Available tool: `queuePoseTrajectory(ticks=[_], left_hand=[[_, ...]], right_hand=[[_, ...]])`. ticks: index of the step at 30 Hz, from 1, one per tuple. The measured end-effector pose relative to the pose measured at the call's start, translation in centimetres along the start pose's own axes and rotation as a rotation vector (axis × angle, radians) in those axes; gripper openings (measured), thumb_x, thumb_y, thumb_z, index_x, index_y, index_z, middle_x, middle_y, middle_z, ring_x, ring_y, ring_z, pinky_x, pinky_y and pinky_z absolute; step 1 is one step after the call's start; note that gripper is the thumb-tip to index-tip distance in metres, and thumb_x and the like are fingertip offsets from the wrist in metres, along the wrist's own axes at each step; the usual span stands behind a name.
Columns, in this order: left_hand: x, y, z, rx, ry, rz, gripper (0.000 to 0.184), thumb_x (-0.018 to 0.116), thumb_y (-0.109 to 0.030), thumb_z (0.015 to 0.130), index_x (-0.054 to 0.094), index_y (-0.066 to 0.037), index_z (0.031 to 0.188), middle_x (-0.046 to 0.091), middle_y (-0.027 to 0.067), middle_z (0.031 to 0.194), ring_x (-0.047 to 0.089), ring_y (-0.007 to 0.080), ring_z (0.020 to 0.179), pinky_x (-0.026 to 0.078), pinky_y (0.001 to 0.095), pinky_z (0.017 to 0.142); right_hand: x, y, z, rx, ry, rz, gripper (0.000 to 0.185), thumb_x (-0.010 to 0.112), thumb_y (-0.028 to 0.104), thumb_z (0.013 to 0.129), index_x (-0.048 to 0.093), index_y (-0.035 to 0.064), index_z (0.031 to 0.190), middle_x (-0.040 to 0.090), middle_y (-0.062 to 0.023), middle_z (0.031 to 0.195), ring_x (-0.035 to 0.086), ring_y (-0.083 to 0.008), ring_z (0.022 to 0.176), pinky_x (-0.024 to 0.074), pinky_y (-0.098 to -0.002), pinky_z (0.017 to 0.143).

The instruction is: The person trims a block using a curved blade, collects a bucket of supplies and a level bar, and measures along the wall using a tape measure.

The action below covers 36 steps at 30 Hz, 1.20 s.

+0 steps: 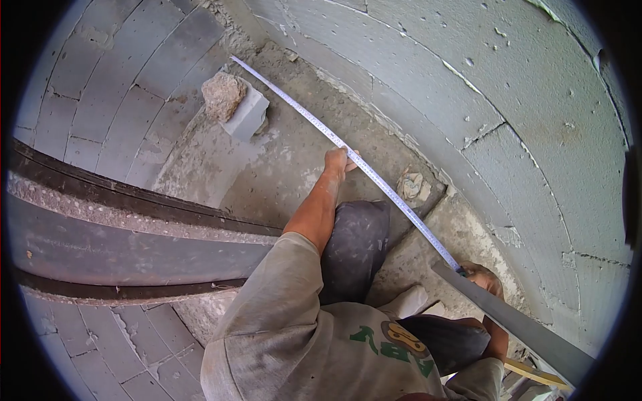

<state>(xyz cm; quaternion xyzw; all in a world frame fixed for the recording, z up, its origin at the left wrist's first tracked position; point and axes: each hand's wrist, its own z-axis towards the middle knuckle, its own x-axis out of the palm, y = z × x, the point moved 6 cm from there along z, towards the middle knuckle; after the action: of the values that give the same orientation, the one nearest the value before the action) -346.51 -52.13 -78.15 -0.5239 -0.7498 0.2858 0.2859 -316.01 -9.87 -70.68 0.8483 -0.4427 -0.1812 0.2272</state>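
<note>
A white tape measure blade (394, 198) runs diagonally from the far floor corner to my right side. My left hand (336, 160) is closed on the blade about midway, its thumb and fingers at the tape's edge. My right hand (483, 277) is closed around the near end of the tape measure, where a small dark part shows; the case is mostly hidden. A long grey flat bar (515, 321) passes in front of the right wrist and widens toward the lower right. Whether the right hand also holds this bar, I cannot tell.
Grey block walls (428, 100) rise on the right and the far left (120, 87). A rough stone (223, 95) rests against a pale block (247, 115) on the dusty floor. A dark beam-like member (147, 244) crosses from the left. Crumpled debris (413, 186) lies near the right wall.
</note>
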Motion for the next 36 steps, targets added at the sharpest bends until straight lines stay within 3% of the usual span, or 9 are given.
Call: queuePoseTrajectory(ticks=[13,19,22,23,27,32,34,36], left_hand=[[-0.5,0.5,1.1,-0.002,-0.005,0.053,0.026,0.04,-0.014,0.095,0.054,0.007,0.103,0.065,0.0204,0.097,0.068,0.0252,0.078,0.06,0.0303,0.061],[-0.5,-0.6,1.5,0.053,-0.07,0.067,0.024,0.04,-0.012,0.095,0.055,0.005,0.102,0.065,0.0203,0.096,0.068,0.0239,0.076,0.06,0.0287,0.058],[-1.1,-1.2,1.8,0.078,-0.094,0.045,0.022,0.041,-0.011,0.094,0.055,0.005,0.101,0.065,0.0198,0.094,0.068,0.024,0.075,0.06,0.0287,0.056],[-1.1,-1.3,2.0,0.075,-0.09,0.025,0.022,0.042,-0.011,0.094,0.055,0.006,0.1,0.065,0.0197,0.093,0.068,0.0241,0.075,0.059,0.0288,0.056],[-1.8,-1.2,2.1,0.08,-0.08,0.029,0.021,0.043,-0.01,0.093,0.055,0.006,0.099,0.066,0.0201,0.091,0.068,0.0248,0.074,0.06,0.03,0.055],[-3.0,0.0,3.3,0.095,-0.124,0.055,0.026,0.045,-0.013,0.093,0.054,0.009,0.104,0.064,0.0217,0.094,0.068,0.0275,0.078,0.06,0.034,0.057],[-3.5,1.1,4.7,0.106,-0.077,0.082,0.032,0.045,-0.018,0.094,0.056,0.011,0.102,0.064,0.0208,0.096,0.067,0.028,0.081,0.06,0.0371,0.067],[-3.5,1.1,5.1,0.081,-0.072,0.152,0.031,0.044,-0.018,0.095,0.055,0.009,0.103,0.065,0.0193,0.097,0.066,0.0265,0.082,0.059,0.035,0.068]], right_hand=[[0.0,-0.1,1.5,0.2,-0.081,-0.053,0.068,0.071,0.017,0.058,0.056,0.0125,0.124,0.063,-0.0103,0.107,0.058,-0.021,0.095,0.0451,-0.0282,0.083],[-1.0,-1.2,2.6,0.094,-0.154,0.112,0.074,0.07,0.012,0.057,0.052,0.013,0.128,0.063,-0.0081,0.098,0.058,-0.0201,0.089,0.046,-0.0274,0.078],[-1.4,-0.9,1.2,0.137,-0.122,0.026,0.066,0.07,0.013,0.059,0.056,0.0146,0.123,0.063,-0.0079,0.097,0.058,-0.0196,0.089,0.0457,-0.0279,0.079],[-1.8,-1.6,0.8,0.102,-0.114,-0.043,0.053,0.069,0.016,0.062,0.061,0.0152,0.114,0.064,-0.0098,0.096,0.058,-0.02,0.088,0.0459,-0.0297,0.08],[-2.0,-3.7,-0.5,0.147,-0.137,-0.067,0.054,0.07,0.015,0.061,0.061,0.0148,0.114,0.064,-0.01,0.097,0.059,-0.0203,0.089,0.046,-0.0297,0.08],[-1.5,-4.3,-0.6,0.12,-0.175,-0.061,0.056,0.07,0.014,0.06,0.061,0.0142,0.114,0.064,-0.0101,0.098,0.059,-0.0205,0.09,0.0462,-0.0296,0.081],[-0.8,-4.1,-0.3,0.095,-0.189,-0.062,0.056,0.071,0.013,0.059,0.061,0.0139,0.115,0.064,-0.0102,0.099,0.059,-0.0206,0.09,0.0462,-0.0296,0.081],[-0.9,-3.7,-0.3,0.091,-0.2,-0.057,0.057,0.071,0.013,0.059,0.061,0.0137,0.115,0.064,-0.0103,0.099,0.059,-0.0207,0.09,0.0463,-0.0296,0.081]])
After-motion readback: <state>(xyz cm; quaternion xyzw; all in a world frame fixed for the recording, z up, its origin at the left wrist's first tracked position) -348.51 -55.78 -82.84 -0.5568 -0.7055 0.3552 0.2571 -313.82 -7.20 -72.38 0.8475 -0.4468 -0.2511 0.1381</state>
